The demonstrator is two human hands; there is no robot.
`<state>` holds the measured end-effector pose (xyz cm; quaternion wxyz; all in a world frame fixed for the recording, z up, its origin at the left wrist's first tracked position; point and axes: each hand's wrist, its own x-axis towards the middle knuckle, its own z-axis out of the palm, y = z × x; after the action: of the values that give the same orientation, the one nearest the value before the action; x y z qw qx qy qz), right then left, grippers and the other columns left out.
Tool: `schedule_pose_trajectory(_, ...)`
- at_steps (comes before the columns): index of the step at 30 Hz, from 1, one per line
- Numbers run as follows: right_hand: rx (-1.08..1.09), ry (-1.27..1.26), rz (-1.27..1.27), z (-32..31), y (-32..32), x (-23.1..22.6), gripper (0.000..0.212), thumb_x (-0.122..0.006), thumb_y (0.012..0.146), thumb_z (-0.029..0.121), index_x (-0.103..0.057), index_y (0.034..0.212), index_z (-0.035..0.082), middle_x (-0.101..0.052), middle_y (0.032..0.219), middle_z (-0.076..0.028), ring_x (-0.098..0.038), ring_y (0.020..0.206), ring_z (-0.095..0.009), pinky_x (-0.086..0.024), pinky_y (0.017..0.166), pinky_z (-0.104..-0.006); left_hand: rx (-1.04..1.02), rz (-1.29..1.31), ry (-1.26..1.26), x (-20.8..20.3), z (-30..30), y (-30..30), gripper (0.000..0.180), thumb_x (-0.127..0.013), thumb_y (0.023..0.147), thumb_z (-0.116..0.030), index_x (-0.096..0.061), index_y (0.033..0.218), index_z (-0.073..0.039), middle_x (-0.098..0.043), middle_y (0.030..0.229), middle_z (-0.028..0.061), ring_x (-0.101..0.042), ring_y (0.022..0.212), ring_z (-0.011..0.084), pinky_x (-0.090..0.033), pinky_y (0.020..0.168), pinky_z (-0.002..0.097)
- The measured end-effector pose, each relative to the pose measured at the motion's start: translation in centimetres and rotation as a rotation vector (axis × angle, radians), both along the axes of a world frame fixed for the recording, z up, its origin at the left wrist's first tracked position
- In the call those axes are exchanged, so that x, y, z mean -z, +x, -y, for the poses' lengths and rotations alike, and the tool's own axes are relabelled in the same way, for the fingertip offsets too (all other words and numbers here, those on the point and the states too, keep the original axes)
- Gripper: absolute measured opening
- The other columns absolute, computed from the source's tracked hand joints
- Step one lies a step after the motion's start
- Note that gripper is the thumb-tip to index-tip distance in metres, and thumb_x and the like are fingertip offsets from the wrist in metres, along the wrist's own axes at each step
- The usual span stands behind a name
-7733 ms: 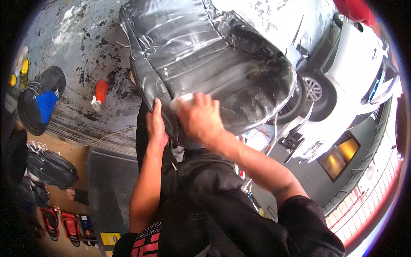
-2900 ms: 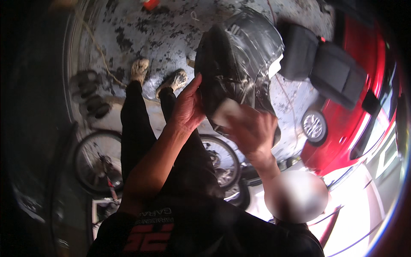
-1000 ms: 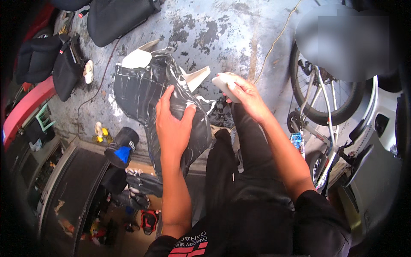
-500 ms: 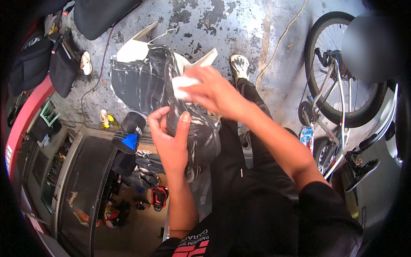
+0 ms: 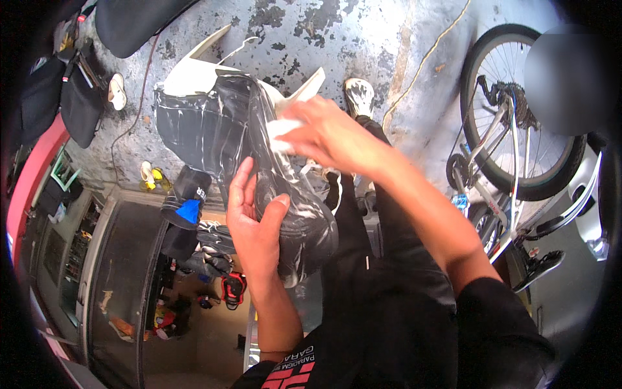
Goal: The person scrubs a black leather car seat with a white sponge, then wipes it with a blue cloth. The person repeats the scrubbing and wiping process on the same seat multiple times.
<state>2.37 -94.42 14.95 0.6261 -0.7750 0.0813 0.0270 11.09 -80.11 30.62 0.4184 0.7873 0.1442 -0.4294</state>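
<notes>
A black leather-like cover (image 5: 194, 126), apparently a seat cover, is bunched up in front of me and streaked with white residue. Pale flaps (image 5: 191, 74) of its backing stick out at the far side. My left hand (image 5: 258, 227) grips the cover's near left part, thumb on the front and fingers curled round the edge. In my right hand (image 5: 330, 133), slightly smeared by motion, a small white cloth or pad (image 5: 284, 131) is pinched against the folded middle of the cover. Whether the pad is cloth or sponge I cannot tell.
A bicycle (image 5: 512, 117) stands at the right. Dark seat parts (image 5: 84, 107) lie at the far left beside a white shoe (image 5: 116, 92). Left of the cover is a black cylindrical thing with a blue patch (image 5: 188, 212). A thin cord (image 5: 424, 68) crosses the worn floor.
The whole view has shifted a little. My left hand has turned slightly along the cover's edge, and more of the cover's near end shows. The right hand still presses the white pad on it.
</notes>
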Motion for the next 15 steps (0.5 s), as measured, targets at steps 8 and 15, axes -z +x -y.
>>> schedule_pose_trajectory(8,0.102,-0.359,0.025,-0.3,6.3,9.8,0.021,-0.071,0.095,0.029,-0.082,0.109,0.017,-0.064,0.12,-0.011,-0.058,0.111,-0.033,-0.047,0.088,-0.049,0.084,0.05,-0.009,1.2,0.4,0.0,0.071,-0.068,0.082,0.004,-0.047,0.149,0.013,-0.057,0.146,0.0223,-0.054,0.136,0.0238,-0.041,0.115,0.0347)
schedule_pose_trajectory(15,-0.109,-0.335,-0.115,0.4,5.1,5.6,0.025,-0.068,0.097,0.027,-0.081,0.118,0.024,-0.064,0.121,-0.01,-0.058,0.11,-0.032,-0.048,0.091,-0.0462,-0.021,0.042,-0.029,1.1,0.3,0.0,0.068,-0.065,0.084,0.006,-0.047,0.149,0.013,-0.06,0.143,0.0209,-0.061,0.126,0.0207,-0.046,0.109,0.0328)
